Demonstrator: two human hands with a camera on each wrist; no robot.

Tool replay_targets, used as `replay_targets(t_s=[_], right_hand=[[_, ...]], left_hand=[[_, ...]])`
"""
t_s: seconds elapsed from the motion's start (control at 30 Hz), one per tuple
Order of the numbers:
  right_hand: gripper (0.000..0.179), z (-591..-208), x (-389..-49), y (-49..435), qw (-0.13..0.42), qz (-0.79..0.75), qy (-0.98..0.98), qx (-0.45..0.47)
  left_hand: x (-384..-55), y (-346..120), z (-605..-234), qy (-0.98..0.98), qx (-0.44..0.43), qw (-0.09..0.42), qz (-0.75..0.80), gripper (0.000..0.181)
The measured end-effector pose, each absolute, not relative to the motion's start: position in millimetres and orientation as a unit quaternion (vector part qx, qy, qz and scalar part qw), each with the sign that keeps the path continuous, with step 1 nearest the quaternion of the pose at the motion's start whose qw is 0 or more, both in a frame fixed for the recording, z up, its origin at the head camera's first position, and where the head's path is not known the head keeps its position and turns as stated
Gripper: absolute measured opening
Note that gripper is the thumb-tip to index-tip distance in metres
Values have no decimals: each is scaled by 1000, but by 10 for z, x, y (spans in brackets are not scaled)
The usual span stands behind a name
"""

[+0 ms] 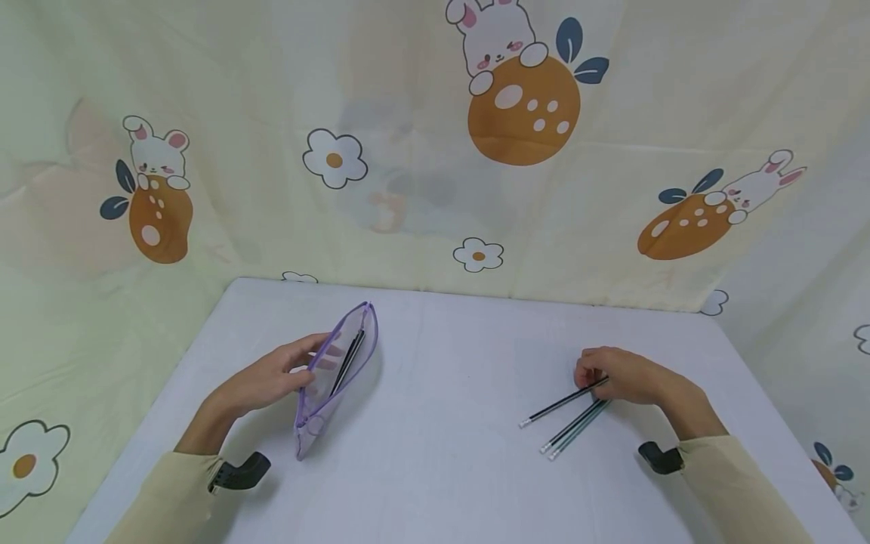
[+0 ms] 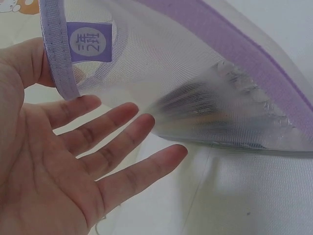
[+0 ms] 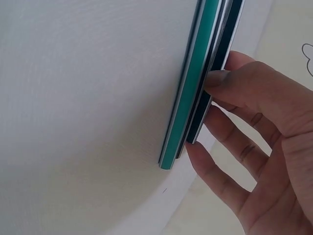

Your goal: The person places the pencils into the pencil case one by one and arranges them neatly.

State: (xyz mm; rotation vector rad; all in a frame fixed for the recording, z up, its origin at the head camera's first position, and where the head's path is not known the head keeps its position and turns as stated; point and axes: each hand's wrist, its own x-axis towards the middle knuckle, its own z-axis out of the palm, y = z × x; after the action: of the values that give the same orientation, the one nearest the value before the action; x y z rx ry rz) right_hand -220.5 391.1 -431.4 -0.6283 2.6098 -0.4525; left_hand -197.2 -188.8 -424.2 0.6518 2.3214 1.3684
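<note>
On the left, my left hand (image 1: 275, 375) holds an upright mesh pencil pouch (image 1: 372, 341) with purple trim by its side edge. The left wrist view shows the other fingers (image 2: 127, 178) spread out straight beside the mesh. Several dark pencils (image 1: 349, 363) lean inside the pouch, blurred behind the netting. Over on the right, my right hand (image 1: 628, 375) pinches a dark striped pencil (image 1: 560, 406) between thumb and fingers. Right beside it, another dark pencil (image 1: 569, 432) and a green pencil (image 3: 193, 83) lie together on the table, white ends pointing toward the front left.
A white cloth covers the table (image 1: 442, 468). Behind it hangs a cream curtain (image 1: 408, 91) printed with rabbits and flowers. Black straps with a protruding mount (image 1: 241, 472) sit at both wrists, over beige sleeves.
</note>
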Motion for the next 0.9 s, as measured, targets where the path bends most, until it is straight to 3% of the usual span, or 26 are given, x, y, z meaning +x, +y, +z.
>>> replay_targets(t_s=[0.9], right_hand=[[30, -4123, -2293, 3647, 119, -108, 938, -307]], left_hand=[[-1970, -1882, -4234, 823, 225, 184, 489, 63]])
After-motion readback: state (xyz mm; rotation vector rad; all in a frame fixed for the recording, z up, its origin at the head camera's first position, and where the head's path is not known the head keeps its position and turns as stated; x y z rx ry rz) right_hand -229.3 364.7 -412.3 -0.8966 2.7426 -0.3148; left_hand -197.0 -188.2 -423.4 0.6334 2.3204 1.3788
